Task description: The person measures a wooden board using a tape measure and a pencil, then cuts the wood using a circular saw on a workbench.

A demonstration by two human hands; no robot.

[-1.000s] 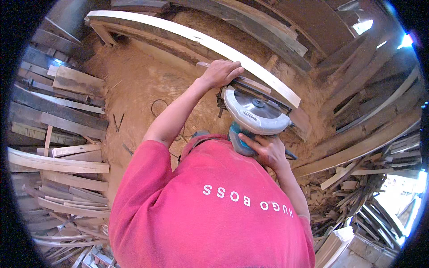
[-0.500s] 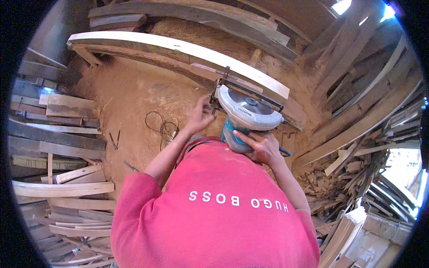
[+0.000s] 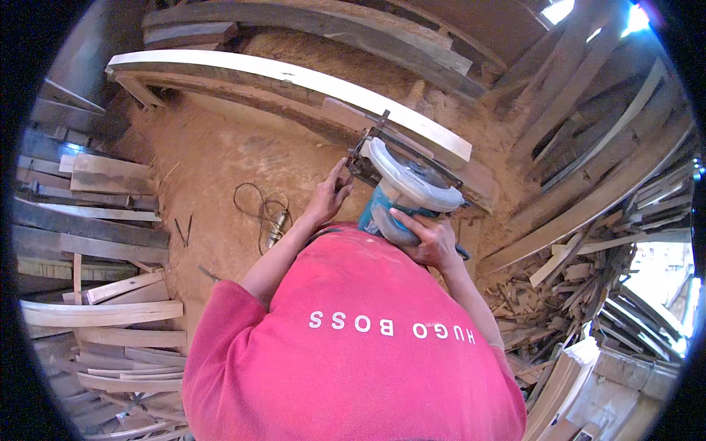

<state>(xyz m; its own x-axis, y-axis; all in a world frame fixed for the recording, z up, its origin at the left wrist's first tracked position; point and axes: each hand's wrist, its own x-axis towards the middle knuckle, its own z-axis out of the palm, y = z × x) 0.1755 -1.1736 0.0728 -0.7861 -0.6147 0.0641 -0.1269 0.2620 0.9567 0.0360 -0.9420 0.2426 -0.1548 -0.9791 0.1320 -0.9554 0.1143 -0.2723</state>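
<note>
A circular saw (image 3: 401,180) with a teal body and pale blade guard is in front of my waist, its dark base plate turned away from me. My right hand (image 3: 432,239) is wrapped round its handle. My left hand (image 3: 327,197) has its fingers stretched out, the tips at or just beside the left end of the base plate; exact contact is hard to tell. Just beyond the saw, a long pale plank (image 3: 287,72) lies along a low wooden bench (image 3: 243,95). Part of the blade shows between the guard and the base plate.
A cord and a small metallic tool (image 3: 278,228) lie on the sawdust-covered floor (image 3: 213,154). Boards are stacked at left (image 3: 110,242) and beyond the bench (image 3: 316,29). Offcuts (image 3: 529,301) pile up at right, below long leaning planks (image 3: 581,206).
The saw has tilted, so less of the blade's face shows. My left hand's fingers have straightened toward the base plate's left end. My right hand keeps its hold.
</note>
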